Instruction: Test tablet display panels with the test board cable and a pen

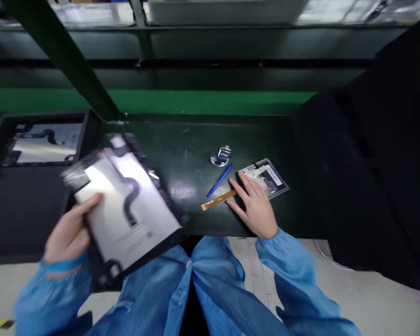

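My left hand [70,228] grips the left edge of a tablet-sized display panel [140,219], thumb on top. The panel is tilted and slightly blurred; its back is silver, with a dark curved ribbon cable and a black border. Clear film shows at its upper left corner. My right hand [254,205] lies with fingers spread over the near edge of a small circuit board [271,179]. From under the fingers an orange flex cable [215,202] runs left. A blue pen-shaped tool [220,180] lies just beyond the cable, apart from the hand.
A small round clear piece with a metal clip [221,156] lies farther back on the dark green bench [175,144]. At left, a black foam tray [24,205] holds another silver panel [49,142]. A green post [73,65] slants behind it. Large black shapes [371,163] block the right side.
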Demonstrator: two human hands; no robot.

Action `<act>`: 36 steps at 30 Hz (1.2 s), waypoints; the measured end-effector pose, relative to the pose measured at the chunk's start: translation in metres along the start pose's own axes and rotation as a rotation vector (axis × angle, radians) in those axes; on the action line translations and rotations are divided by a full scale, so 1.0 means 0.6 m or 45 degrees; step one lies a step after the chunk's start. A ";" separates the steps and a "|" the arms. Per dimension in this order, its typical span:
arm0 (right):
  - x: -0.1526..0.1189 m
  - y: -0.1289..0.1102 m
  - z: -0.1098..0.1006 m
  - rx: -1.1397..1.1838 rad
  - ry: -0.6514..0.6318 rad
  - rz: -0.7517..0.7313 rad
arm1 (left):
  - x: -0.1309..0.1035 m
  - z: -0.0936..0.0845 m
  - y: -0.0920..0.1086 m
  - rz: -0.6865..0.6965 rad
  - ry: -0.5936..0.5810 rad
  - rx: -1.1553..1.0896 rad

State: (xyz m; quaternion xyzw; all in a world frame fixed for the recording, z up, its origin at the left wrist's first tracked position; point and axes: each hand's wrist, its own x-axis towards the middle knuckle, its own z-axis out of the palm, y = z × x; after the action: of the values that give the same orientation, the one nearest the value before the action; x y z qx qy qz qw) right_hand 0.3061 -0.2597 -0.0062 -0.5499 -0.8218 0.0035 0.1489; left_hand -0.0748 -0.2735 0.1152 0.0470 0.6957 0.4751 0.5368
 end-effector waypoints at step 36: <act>0.121 -0.296 0.028 0.273 0.399 -0.191 | -0.008 0.115 -0.128 0.620 -0.067 -0.412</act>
State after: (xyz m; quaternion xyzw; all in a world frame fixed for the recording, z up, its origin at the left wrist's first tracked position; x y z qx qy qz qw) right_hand 0.1163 -0.2616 0.0251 -0.4620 -0.8222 -0.0055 0.3324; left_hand 0.0159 -0.2759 0.0661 0.1388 0.5650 0.6934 0.4251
